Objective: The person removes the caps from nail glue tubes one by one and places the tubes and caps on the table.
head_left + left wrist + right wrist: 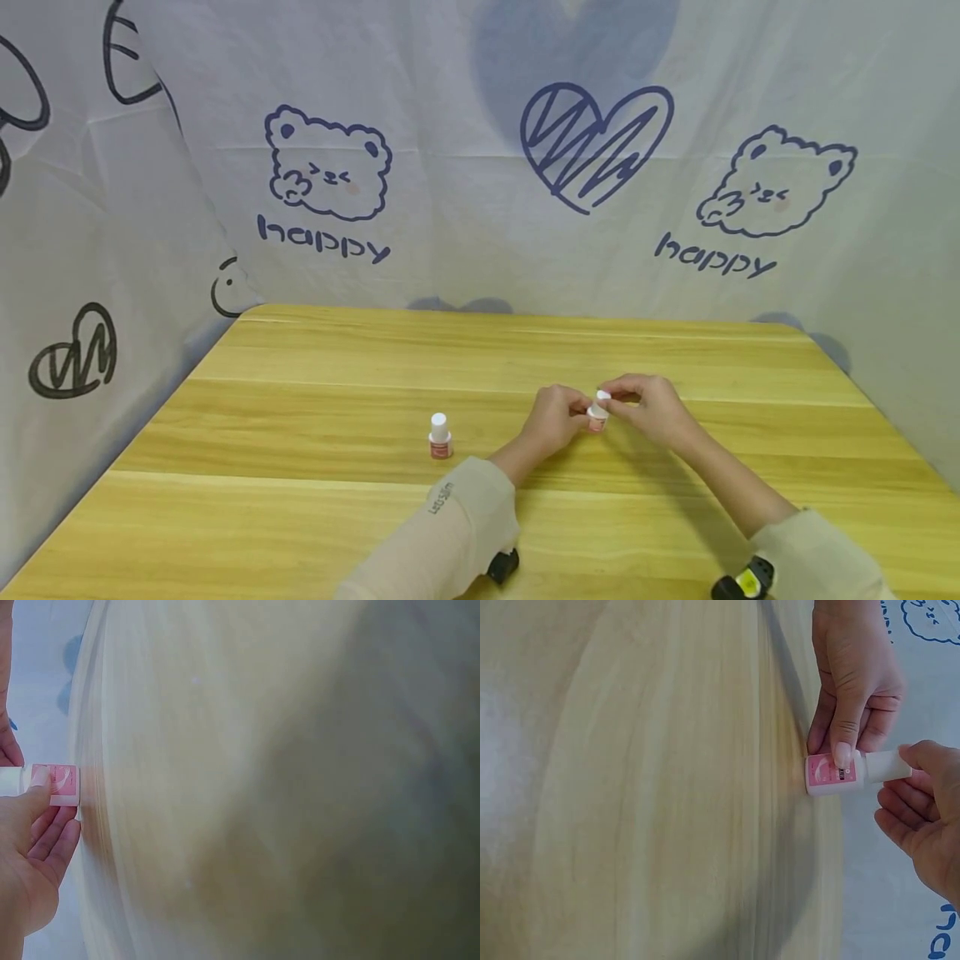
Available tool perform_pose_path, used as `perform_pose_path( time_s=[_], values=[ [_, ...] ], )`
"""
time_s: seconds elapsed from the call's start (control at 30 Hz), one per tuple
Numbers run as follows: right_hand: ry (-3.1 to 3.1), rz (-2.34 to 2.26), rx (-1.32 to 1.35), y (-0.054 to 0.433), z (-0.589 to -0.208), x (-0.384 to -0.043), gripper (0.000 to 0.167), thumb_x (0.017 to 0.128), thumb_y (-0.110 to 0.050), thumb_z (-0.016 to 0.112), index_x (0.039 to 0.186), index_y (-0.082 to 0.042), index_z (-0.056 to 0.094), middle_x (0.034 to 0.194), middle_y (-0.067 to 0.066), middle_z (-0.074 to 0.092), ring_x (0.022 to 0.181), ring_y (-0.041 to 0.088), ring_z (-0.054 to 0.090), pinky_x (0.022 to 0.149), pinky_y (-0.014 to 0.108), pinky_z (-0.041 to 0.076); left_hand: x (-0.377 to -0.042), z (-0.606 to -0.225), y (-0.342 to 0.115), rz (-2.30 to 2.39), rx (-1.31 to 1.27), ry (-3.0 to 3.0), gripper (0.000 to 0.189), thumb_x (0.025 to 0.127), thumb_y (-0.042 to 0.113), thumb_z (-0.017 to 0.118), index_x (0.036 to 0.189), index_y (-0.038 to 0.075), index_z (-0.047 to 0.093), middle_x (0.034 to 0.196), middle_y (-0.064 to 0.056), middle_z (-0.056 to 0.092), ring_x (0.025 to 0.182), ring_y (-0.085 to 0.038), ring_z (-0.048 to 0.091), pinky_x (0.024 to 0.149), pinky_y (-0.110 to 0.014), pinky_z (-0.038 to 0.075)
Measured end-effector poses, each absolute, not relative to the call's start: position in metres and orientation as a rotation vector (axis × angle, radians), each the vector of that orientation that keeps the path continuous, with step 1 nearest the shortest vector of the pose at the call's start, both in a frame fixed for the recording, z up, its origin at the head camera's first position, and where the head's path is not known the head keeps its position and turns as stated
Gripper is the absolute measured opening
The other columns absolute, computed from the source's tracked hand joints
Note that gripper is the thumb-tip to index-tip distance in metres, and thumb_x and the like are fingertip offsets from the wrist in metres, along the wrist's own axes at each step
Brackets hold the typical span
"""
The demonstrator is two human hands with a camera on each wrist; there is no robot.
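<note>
A small white bottle with a pink label (825, 771) stands between both hands, right of the table's middle in the head view. My left hand (555, 419) pinches its body, with the thumb across the label. At the top, my right hand (652, 408) grips the white cap (887, 766) between thumb and fingers. The bottle's base is at or just above the tabletop; I cannot tell whether it touches. Left of the hands, a second bottle (440, 446) of the same kind stands upright with its white cap on.
The wood-grain table (300, 400) reaches back to a white cloth (450, 125) printed with bears and hearts. More of this cloth hangs along the left side. A black strap device (502, 566) shows at the left sleeve, another (744, 581) at the right.
</note>
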State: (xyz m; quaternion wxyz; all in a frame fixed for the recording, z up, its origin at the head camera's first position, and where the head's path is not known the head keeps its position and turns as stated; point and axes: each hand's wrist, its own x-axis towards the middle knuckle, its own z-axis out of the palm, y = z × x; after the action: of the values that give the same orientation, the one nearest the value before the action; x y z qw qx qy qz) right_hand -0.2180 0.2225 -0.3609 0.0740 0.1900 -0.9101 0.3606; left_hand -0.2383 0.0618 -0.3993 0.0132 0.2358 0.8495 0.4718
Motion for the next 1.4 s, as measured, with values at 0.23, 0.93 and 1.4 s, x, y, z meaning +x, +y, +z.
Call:
perform_pose_path(
  time_s=[0.23, 0.93, 1.4],
  values=[
    [-2.679, 1.115, 0.462, 0.2191, -0.3682, -0.2164, 0.017, 0.082, -0.006, 0.070, 0.095, 0.004, 0.068, 0.096, 0.019, 0.069, 0.092, 0.033, 0.066, 0.078, 0.037, 0.055, -0.2385, -0.4000, 0.0614, 1.505, 0.724, 2.616, 0.019, 0.079, 0.014, 0.070, 0.094, 0.003, 0.074, 0.087, -0.007, 0.073, 0.077, -0.008, 0.069, 0.067, -0.012, 0.052],
    [-2.670, 1.060, 0.439, 0.2161, -0.3682, -0.2155, 0.008, 0.081, -0.005, 0.070, 0.087, 0.000, 0.070, 0.087, 0.014, 0.070, 0.085, 0.030, 0.067, 0.073, 0.038, 0.056, -0.2385, -0.4003, 0.0624, 1.499, 0.726, 2.645, 0.018, 0.080, 0.012, 0.070, 0.094, 0.002, 0.073, 0.085, -0.007, 0.074, 0.077, -0.006, 0.068, 0.069, -0.010, 0.050],
    [-2.690, 1.085, 0.512, 0.2183, -0.3677, -0.2163, 0.012, 0.084, -0.005, 0.067, 0.093, 0.003, 0.070, 0.094, 0.016, 0.070, 0.089, 0.031, 0.066, 0.075, 0.037, 0.056, -0.2409, -0.4038, 0.0632, 1.474, 0.735, 2.671, 0.018, 0.080, 0.013, 0.071, 0.093, 0.002, 0.073, 0.084, -0.006, 0.074, 0.074, -0.004, 0.067, 0.066, -0.009, 0.049]
  ],
)
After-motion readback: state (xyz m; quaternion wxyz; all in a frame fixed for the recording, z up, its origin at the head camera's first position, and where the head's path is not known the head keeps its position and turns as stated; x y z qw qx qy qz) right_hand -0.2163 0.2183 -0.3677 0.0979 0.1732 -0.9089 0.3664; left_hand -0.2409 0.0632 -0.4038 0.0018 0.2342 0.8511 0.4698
